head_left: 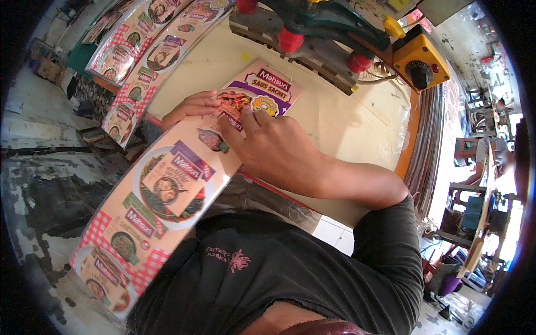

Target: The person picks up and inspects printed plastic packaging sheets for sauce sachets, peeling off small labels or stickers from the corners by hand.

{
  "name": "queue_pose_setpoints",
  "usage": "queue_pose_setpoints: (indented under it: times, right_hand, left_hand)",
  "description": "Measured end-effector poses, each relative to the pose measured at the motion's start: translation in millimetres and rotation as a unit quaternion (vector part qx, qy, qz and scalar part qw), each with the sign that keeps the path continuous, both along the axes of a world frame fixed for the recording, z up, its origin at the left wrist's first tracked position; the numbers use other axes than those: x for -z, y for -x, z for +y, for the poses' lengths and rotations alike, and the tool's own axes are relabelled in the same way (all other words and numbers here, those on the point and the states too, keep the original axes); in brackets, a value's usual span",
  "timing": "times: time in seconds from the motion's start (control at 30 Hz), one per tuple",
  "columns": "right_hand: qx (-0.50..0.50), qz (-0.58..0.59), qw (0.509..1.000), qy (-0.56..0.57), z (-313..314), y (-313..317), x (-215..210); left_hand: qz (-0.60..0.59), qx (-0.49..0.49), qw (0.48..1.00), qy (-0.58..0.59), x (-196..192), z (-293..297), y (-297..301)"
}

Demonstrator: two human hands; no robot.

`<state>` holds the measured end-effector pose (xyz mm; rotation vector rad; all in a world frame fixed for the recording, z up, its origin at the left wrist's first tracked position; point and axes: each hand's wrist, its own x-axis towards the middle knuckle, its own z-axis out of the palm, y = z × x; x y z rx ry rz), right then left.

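A long printed sheet [167, 190], glossy and covered in food pictures with red-checked bands, lies across the near edge of a pale table [346, 123] and hangs off it toward the lower left, past the person's dark shirt [268, 273]. Its far end rests flat on the table top, close to a machine [312, 33] with green arms and red knobs. The right hand [273, 148] lies palm down on the sheet, fingers spread flat and pointing toward the far end, pressing it to the table; it grasps nothing, only bears down. The left hand [192, 106] sits at the sheet's left edge, just beside the right, with its fingers curled onto the sheet; whether they pinch the edge or merely rest on it cannot be told. A yellow control box [419, 61] with a black dial stands at the table's far right corner, well apart from both hands. More strips [145, 50] of the same print lie at the upper left, beyond the table's edge. Another person [491, 151] sits far off at the right.
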<state>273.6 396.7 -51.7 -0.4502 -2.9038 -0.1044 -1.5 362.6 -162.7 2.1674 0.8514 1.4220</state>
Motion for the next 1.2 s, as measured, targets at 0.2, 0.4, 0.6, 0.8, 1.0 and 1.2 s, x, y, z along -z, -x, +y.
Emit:
queue_pose_setpoints:
  times: [0.2, 0.4, 0.6, 0.8, 1.0, 1.2]
  right_hand:
    - [-0.079, 0.143, 0.980, 0.116, 5.7, 9.7, 3.0]
    - [-0.017, 0.303, 0.897, 0.321, 30.4, 28.6, 27.0]
    - [0.097, 0.314, 0.804, 0.496, 58.8, 32.9, 59.1]
    - [0.126, 0.254, 0.721, 0.633, 72.7, 32.7, 63.4]
    - [0.092, 0.214, 0.713, 0.662, 74.3, 31.0, 62.9]
    - [0.054, 0.204, 0.716, 0.665, 76.4, 29.9, 65.8]
  left_hand:
    - [-0.300, -0.053, 0.952, -0.008, 15.2, -12.8, -17.2]
    - [-0.412, 0.029, 0.910, -0.050, 2.6, -29.2, 15.4]
    - [-0.408, 0.085, 0.906, -0.074, -18.5, -42.7, 38.7]
    - [-0.412, 0.100, 0.903, -0.071, -28.5, -46.5, 41.1]
    - [-0.415, 0.111, 0.900, -0.069, -27.4, -43.0, 39.0]
    - [-0.396, 0.095, 0.911, -0.069, -29.3, -42.6, 37.2]
